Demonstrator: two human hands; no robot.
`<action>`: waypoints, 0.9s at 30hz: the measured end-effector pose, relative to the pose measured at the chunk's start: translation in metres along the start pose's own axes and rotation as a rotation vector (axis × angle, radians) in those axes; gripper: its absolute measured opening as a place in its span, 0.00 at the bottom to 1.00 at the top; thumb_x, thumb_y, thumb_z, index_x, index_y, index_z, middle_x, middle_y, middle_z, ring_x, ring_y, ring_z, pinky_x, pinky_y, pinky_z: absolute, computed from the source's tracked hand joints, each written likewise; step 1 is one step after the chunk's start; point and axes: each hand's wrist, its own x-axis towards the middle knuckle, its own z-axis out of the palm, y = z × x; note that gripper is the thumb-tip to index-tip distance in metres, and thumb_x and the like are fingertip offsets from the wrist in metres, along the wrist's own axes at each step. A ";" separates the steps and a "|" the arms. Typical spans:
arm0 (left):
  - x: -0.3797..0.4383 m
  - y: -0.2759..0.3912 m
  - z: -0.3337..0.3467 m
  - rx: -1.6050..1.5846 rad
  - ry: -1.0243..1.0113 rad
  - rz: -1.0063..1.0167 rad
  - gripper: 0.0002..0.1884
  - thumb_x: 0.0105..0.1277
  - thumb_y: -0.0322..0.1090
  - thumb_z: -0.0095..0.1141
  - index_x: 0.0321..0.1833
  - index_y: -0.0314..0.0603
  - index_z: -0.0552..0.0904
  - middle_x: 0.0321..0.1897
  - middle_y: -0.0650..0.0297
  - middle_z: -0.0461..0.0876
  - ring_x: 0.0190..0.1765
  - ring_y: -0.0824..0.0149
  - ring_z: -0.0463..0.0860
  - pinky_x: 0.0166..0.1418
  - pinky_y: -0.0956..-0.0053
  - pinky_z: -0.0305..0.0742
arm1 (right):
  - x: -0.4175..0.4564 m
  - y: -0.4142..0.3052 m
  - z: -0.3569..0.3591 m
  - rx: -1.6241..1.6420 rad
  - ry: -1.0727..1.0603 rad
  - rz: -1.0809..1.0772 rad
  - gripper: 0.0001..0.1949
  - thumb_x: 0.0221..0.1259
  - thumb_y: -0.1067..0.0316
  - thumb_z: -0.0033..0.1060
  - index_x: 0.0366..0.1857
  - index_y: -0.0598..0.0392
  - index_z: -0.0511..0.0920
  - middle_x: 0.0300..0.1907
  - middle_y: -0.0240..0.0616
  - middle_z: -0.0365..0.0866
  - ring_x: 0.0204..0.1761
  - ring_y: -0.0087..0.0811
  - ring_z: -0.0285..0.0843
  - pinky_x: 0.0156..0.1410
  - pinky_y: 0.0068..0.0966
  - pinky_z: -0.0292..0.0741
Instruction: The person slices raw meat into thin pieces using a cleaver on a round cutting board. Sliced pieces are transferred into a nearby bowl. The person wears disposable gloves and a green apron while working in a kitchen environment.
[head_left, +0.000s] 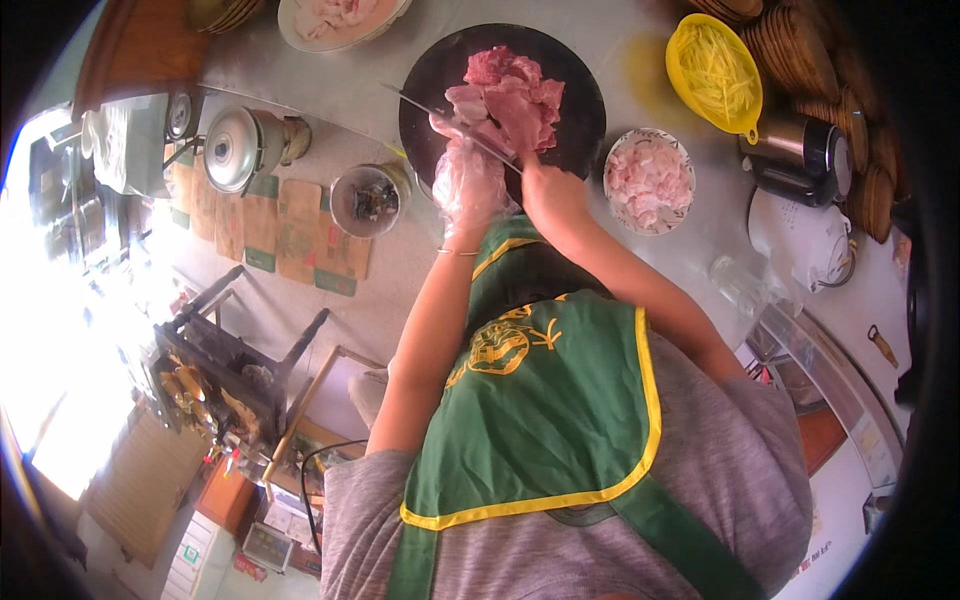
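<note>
Raw pink meat (517, 101) lies heaped on a round dark cutting board (583, 97) at the top middle. A knife (450, 122) slants across the near side of the meat, its tip towards the upper left, beyond the board's edge. My right hand (555, 196), bare, is closed around the knife's handle, which its fingers mostly hide. My left hand (471, 181) wears a clear plastic glove and rests against the near left of the meat, just below the blade. Its fingertips are partly hidden, and how firmly they grip is unclear.
Right of the board stands a patterned bowl of cut meat (649, 180). Beyond it are a yellow colander of pale shreds (712, 71), an electric kettle (799, 159) and a white teapot (799, 236). A bowl (345, 46) stands upper left; a bin (367, 201) sits on the floor.
</note>
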 end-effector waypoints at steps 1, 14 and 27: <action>-0.002 -0.005 0.004 0.014 0.107 0.117 0.16 0.63 0.41 0.54 0.49 0.40 0.79 0.42 0.48 0.81 0.40 0.44 0.81 0.40 0.54 0.75 | -0.010 0.008 0.001 -0.010 -0.002 -0.013 0.09 0.57 0.71 0.49 0.41 0.58 0.73 0.23 0.49 0.83 0.27 0.49 0.84 0.34 0.43 0.81; -0.002 -0.006 0.003 0.045 0.014 -0.082 0.15 0.61 0.42 0.54 0.39 0.36 0.79 0.34 0.47 0.81 0.37 0.45 0.82 0.39 0.53 0.76 | 0.018 -0.012 0.000 0.011 -0.015 0.002 0.08 0.56 0.74 0.49 0.38 0.62 0.73 0.24 0.53 0.82 0.29 0.49 0.84 0.33 0.43 0.80; -0.016 -0.016 0.025 -0.224 0.047 -0.215 0.11 0.60 0.39 0.56 0.38 0.38 0.76 0.25 0.51 0.80 0.31 0.47 0.81 0.33 0.55 0.75 | -0.033 0.025 -0.010 0.037 -0.124 0.071 0.08 0.58 0.74 0.49 0.39 0.63 0.74 0.26 0.55 0.82 0.30 0.53 0.84 0.35 0.46 0.80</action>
